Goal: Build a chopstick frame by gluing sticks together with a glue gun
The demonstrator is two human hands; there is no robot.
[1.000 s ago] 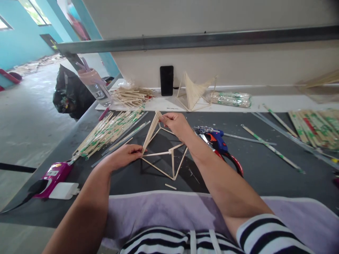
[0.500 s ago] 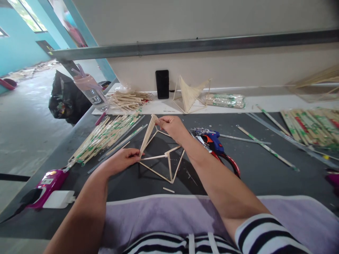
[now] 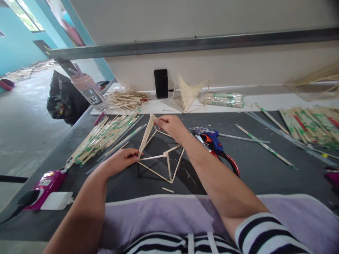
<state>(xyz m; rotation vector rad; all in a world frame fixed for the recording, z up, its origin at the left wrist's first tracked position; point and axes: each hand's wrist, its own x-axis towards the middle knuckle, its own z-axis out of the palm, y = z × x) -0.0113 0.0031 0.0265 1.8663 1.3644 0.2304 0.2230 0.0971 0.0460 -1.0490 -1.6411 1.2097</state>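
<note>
A wooden stick frame (image 3: 155, 171) stands on the dark tabletop, with a fan of sticks (image 3: 147, 135) set close together along its left side. My left hand (image 3: 124, 160) pinches the fan's lower end, at the frame's left corner. My right hand (image 3: 169, 125) grips the upper end of the fan between thumb and fingers; the exact stick is partly hidden by the fingertips. A short cut stick (image 3: 167, 190) lies in front of the frame. Right of the frame lie a blue glue gun (image 3: 215, 140) and red-handled scissors (image 3: 231, 164).
Wrapped chopsticks lie in a pile (image 3: 106, 137) at left and another pile (image 3: 315, 125) at far right. Behind stand a black phone (image 3: 161, 84) and a finished-looking stick model (image 3: 189, 95). A water bottle (image 3: 91, 93) leans at back left; a purple power strip (image 3: 47, 187) sits near the left edge.
The view has shifted very slightly. Both hands keep their hold on the stick fan, and nothing else has visibly moved.
</note>
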